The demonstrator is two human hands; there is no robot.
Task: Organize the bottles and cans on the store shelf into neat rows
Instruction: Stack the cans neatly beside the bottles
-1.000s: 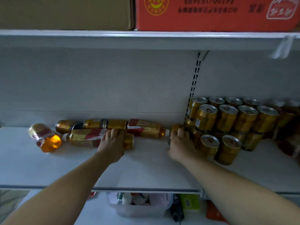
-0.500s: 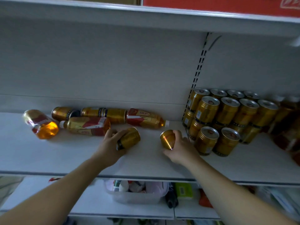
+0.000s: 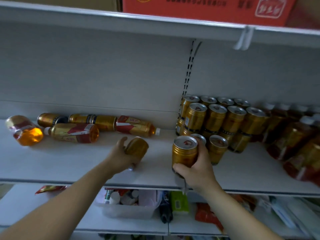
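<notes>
My right hand (image 3: 197,168) grips an upright gold can (image 3: 184,151) just left of the stacked gold cans (image 3: 225,118) on the white shelf (image 3: 69,161). My left hand (image 3: 121,156) holds a second gold can (image 3: 136,147) tilted on its side above the middle of the shelf. Behind it, several gold-and-red bottles lie flat: one (image 3: 136,126) near the centre, one (image 3: 74,133) further left, one (image 3: 24,130) at the far left. Two gold cans (image 3: 93,119) lie on their sides along the back wall.
Upright gold-and-red bottles (image 3: 294,135) crowd the right end of the shelf. A red carton (image 3: 207,9) sits on the shelf above. Below, a lower shelf holds a clear bin (image 3: 128,210) of small items, a green pack (image 3: 179,202) and red packets.
Both hands pulled their cans forward from the back of the shelf. My right hand turned its can upright beside the stack; my left hand lifted its can off the shelf.
</notes>
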